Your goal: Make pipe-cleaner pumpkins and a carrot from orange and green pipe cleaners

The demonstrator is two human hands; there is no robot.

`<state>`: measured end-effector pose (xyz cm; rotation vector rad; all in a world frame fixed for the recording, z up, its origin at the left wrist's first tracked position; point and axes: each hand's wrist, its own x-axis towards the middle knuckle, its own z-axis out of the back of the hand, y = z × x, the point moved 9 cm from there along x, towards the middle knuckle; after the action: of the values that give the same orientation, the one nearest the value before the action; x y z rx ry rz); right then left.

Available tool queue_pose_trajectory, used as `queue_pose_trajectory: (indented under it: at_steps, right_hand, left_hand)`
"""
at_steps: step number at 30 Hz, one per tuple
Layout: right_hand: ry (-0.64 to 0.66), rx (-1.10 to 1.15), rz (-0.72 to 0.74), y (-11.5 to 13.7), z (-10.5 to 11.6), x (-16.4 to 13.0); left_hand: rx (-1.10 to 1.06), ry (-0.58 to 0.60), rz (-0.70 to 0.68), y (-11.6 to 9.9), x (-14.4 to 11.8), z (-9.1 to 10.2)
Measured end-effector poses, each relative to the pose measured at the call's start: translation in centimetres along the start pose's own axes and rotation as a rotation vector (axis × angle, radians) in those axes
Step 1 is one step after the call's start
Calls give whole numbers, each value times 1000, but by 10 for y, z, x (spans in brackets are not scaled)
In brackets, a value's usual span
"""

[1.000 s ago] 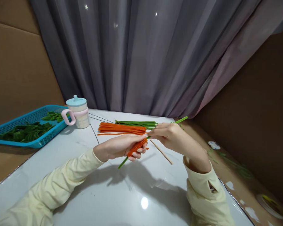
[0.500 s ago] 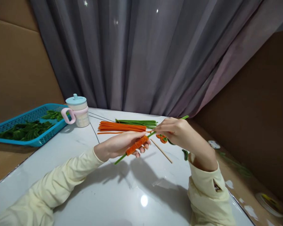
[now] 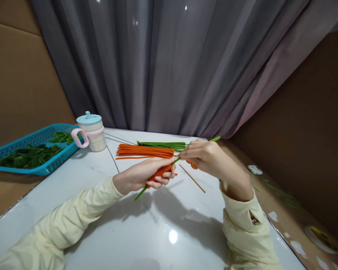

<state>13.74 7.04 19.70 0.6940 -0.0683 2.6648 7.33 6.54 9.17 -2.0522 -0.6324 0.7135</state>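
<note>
My left hand (image 3: 142, 174) is closed around an orange coil (image 3: 159, 174) of pipe cleaner wound on a green pipe cleaner stem (image 3: 140, 193). The stem runs up to the right and its far tip (image 3: 216, 139) sticks out past my right hand (image 3: 204, 155), which pinches the stem just above the coil. Both hands hover over the white table (image 3: 146, 228). Behind them lie a bundle of orange pipe cleaners (image 3: 145, 151) and a bundle of green pipe cleaners (image 3: 163, 144).
A thin wooden stick (image 3: 195, 180) lies on the table under my right hand. A cup with a pale blue lid and pink handle (image 3: 89, 131) stands at the back left. Beside it sits a blue basket (image 3: 28, 150) holding green pieces. A grey curtain hangs behind.
My left hand has closed more over the orange coil and hidden part of it. My right hand moved slightly left along the stem, covering the small orange piece on the table.
</note>
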Motion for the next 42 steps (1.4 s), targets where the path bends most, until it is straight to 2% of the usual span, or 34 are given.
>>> queue_pose_trajectory:
  at_steps: [13, 25, 29, 33, 37, 42]
  right_hand:
    - [34, -30, -17, 0, -8, 2]
    - [18, -6, -8, -2, -5, 3]
    - [28, -27, -56, -4, -5, 3]
    - [25, -13, -184, -13, 9, -6]
    - [114, 30, -217, -11, 18, -19]
    - [324, 156, -62, 15, 4, -23]
  left_hand:
    - [17, -37, -5, -1, 0, 3]
    - [46, -24, -24, -4, -1, -1]
    - [52, -37, -39, -4, 0, 2]
    - [71, -67, -107, -9, 0, 10]
    - [60, -111, -166, -17, 2, 17]
    - [-26, -162, -170, -23, 4, 24]
